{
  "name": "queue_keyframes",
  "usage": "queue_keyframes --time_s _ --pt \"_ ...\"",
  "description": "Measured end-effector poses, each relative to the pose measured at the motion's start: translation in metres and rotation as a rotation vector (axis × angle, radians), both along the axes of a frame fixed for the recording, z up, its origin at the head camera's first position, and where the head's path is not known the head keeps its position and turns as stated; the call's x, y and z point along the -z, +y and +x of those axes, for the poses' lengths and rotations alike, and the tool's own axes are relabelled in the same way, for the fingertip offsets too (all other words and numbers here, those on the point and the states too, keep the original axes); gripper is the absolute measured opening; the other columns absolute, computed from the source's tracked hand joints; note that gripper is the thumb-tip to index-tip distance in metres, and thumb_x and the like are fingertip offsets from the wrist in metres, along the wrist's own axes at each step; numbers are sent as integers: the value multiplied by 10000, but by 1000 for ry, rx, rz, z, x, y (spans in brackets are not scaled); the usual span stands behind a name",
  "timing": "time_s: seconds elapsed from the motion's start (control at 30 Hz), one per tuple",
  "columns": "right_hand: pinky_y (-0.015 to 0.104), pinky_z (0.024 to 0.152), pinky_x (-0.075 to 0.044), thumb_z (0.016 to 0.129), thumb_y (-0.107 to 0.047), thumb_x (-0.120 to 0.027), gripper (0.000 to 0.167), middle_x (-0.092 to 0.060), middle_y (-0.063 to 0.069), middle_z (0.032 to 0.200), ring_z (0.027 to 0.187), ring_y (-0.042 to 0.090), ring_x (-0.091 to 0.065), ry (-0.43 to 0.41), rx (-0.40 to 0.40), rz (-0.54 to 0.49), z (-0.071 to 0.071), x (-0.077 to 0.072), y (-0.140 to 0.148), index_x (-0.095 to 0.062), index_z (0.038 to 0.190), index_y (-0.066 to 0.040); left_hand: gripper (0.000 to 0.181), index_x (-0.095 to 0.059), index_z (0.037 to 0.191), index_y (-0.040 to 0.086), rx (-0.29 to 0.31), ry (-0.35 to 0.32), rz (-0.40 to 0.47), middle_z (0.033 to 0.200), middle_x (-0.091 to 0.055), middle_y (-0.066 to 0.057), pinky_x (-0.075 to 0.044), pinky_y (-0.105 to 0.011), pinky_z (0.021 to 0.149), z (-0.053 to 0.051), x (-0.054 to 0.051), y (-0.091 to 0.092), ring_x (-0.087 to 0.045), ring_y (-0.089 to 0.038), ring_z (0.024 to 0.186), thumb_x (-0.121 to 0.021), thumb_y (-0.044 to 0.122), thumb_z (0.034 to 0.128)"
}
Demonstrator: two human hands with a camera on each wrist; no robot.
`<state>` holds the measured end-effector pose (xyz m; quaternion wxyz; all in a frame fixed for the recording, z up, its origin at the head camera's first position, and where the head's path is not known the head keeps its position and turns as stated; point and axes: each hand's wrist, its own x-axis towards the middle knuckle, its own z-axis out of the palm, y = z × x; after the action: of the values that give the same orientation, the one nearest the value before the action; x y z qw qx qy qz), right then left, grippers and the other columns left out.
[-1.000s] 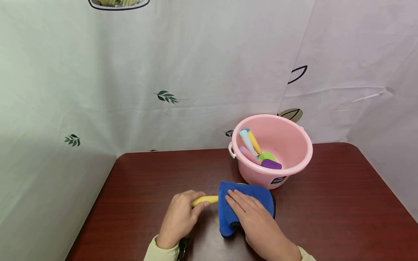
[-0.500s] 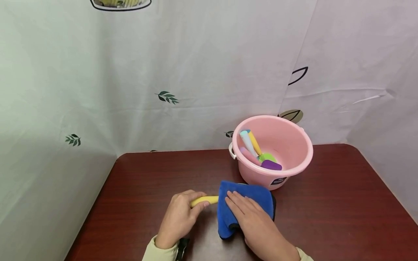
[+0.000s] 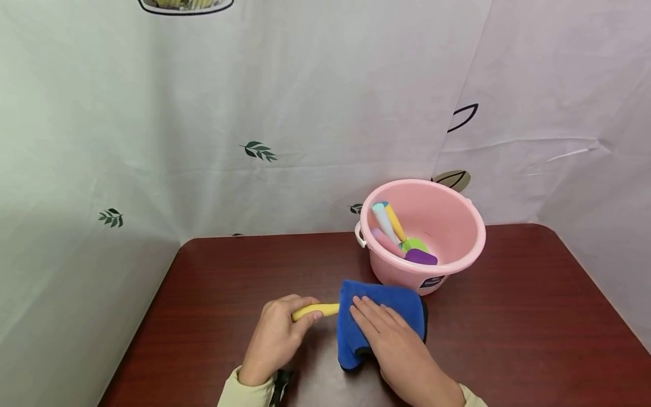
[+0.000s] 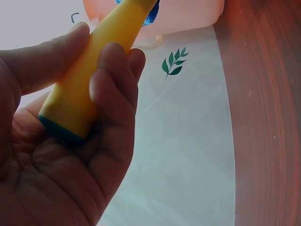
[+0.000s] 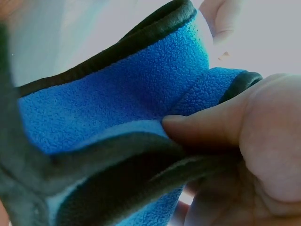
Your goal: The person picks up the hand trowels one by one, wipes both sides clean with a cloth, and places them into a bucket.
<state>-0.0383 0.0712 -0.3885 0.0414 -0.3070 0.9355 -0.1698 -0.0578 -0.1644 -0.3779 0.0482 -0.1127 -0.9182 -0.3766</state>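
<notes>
In the head view my left hand (image 3: 273,334) grips a yellow handle (image 3: 325,309) above the table. The left wrist view shows the thumb on one side of the handle (image 4: 96,66) and curled fingers on the other; its butt end is dark teal. A folded blue cloth (image 3: 402,297) with black edging covers the far end of the handled tool, so its head is hidden. My right hand (image 3: 404,353) lies over the cloth with fingers extended on top. In the right wrist view the thumb presses the cloth (image 5: 122,80) from the near side, pinching it against the fingers.
A pink bucket (image 3: 468,257) with a white handle stands behind the cloth, close to it. Inside lean several colourful handled tools, with a purple head (image 3: 421,256) and a green head (image 3: 416,245) visible. Patterned fabric (image 3: 305,113) hangs behind the dark red table (image 3: 534,316).
The left hand with the yellow handle shifts very slightly left, and the cloth under the right hand shifts with it. Both holds look the same. The bucket stays put.
</notes>
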Motion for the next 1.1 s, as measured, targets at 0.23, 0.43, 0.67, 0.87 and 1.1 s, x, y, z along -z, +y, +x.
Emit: queue_keyframes --time_s 0.23,0.43,0.67,0.87,1.1 --pt "505 1140 -326 997 -37 -569 529 -404 34 1575 1469 246 -328 20 6 11 0 -1 1 -458 1510 -101 134 -781 1016 126 -13 -15 10 873 -688 52 -466 -233 540 1 0 -3 -522 -28 603 -761 202 907" --pt "495 1136 -335 971 -21 -602 526 -443 43 1549 1451 252 -361 47 14 37 -1 -1 1 -498 1481 -93 107 -783 1002 167 -23 -24 15 863 -679 70 -455 -243 532 1 0 -5 -506 -44 579 -762 209 906" --pt "459 1135 -345 983 -36 -593 465 -494 41 1509 1425 235 -407 143 37 75 0 0 4 -550 1442 -94 84 -783 971 211 -32 4 23 817 -652 118 -437 -243 539 1 -1 -7 -488 -46 579 -780 200 888" --pt "448 1129 -358 988 -60 -596 435 -516 40 1490 1413 228 -425 172 41 83 1 0 5 -574 1421 -96 94 -783 957 215 -31 19 34 812 -650 132 -421 -236 526 1 0 -10 -468 -38 557 -797 189 868" --pt "436 1114 -380 975 -29 -606 401 -555 47 1450 1383 229 -463 227 60 92 2 0 6 -617 1372 -83 121 -787 945 216 -30 37 37 818 -653 153 -429 -233 562 1 0 -13 -487 -36 595 -816 154 845"
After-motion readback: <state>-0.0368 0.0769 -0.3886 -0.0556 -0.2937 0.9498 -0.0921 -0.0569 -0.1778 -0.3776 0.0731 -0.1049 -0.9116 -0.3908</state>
